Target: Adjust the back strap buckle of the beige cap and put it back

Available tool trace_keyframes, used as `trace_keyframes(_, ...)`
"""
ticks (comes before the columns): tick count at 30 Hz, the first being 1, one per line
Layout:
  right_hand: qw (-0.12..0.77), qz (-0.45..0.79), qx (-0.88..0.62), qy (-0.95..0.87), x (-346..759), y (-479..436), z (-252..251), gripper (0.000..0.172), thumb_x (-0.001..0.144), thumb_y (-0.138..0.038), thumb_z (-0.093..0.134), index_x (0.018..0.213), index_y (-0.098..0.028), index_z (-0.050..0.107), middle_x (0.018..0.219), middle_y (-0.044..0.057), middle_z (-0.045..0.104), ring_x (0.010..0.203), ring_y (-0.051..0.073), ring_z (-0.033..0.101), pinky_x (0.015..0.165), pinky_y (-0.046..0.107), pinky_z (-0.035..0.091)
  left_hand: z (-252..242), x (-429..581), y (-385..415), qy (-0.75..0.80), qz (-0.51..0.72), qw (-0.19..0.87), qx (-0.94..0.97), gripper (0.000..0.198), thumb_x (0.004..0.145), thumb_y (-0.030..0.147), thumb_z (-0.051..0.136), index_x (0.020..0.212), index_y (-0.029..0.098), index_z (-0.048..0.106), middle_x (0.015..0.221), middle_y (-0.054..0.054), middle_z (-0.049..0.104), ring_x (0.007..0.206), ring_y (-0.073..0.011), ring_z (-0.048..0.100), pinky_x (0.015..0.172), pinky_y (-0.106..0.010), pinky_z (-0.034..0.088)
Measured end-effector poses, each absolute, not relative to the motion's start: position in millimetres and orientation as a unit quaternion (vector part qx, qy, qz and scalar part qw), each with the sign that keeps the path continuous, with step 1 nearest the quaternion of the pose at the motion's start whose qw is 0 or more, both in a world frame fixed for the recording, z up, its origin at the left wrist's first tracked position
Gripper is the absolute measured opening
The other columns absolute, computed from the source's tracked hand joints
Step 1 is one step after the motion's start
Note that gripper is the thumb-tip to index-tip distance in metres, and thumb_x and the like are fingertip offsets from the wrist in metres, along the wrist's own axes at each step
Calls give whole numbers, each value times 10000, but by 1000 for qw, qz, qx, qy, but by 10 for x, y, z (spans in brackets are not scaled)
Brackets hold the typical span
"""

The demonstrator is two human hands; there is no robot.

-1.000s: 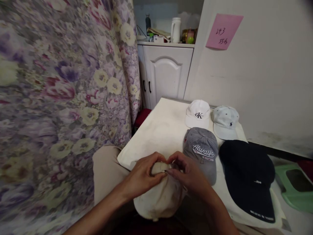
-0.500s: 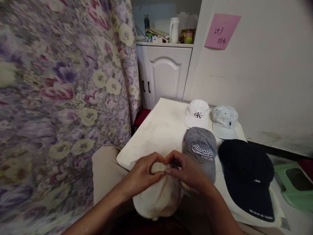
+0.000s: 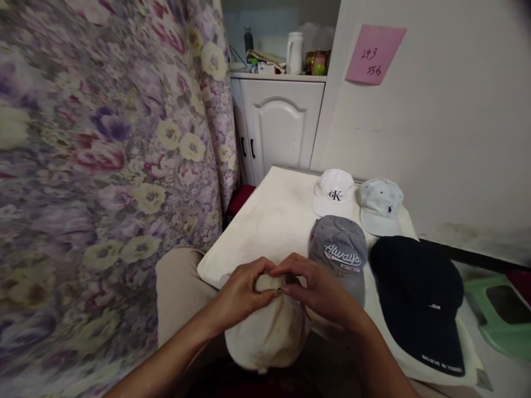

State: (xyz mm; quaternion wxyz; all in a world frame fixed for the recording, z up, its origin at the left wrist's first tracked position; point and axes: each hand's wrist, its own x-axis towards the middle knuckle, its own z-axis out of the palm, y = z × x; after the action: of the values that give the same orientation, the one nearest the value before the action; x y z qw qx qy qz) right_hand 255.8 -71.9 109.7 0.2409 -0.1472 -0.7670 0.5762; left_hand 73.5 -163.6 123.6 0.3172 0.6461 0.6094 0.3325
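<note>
A cream cap (image 3: 265, 337) rests crown-up at the near edge of the white-covered table (image 3: 274, 215), just over my lap. My left hand (image 3: 244, 290) and my right hand (image 3: 317, 287) meet at the cap's far rim, fingers curled and pinching its back strap, where a small metal buckle shows between the fingertips. Just right of my right hand lies a grey cap (image 3: 341, 251) with white lettering.
A dark navy cap (image 3: 418, 293) lies at the right, with a white cap (image 3: 335, 192) and a pale blue cap (image 3: 380, 203) behind. A floral curtain (image 3: 103, 166) hangs at the left, a white cabinet (image 3: 277, 124) stands beyond, a pink note (image 3: 374, 53) is on the wall, a green stool (image 3: 501, 315) stands at far right.
Both hands stay pinched on the cream cap's strap; the right hand's fingers have shifted slightly left over the buckle. The view has drifted a little.
</note>
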Motion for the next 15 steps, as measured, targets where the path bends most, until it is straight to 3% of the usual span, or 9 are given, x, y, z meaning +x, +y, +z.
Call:
trace_keyframes(3, 215, 567, -121, -785, 2562, -717, 1115, 429, 860, -81, 589, 1195, -333, 677, 1070, 22, 641, 973, 202, 597, 900, 371, 437, 1220, 735, -1624, 605, 328, 332, 645, 134, 795, 212, 649, 925, 200, 618, 898, 6, 676, 849, -188, 616, 752, -287, 464)
trace_keyframes(7, 214, 544, -140, -799, 2574, -721, 1103, 446, 778, -14, 593, 1093, -313, 692, 1047, 12, 646, 913, 193, 594, 837, 349, 440, 1185, 748, -1612, 603, 318, 331, 652, 134, 782, 202, 653, 907, 204, 604, 900, 9, 677, 861, -192, 618, 770, -293, 466)
trace_keyframes(15, 215, 568, -186, -773, 2584, -749, 1083, 270, 782, -49, 592, 951, -254, 633, 864, -17, 625, 769, 160, 552, 690, 290, 402, 1205, 790, -1609, 605, 314, 324, 656, 134, 779, 197, 645, 907, 207, 605, 888, 11, 678, 829, -184, 614, 740, -285, 455)
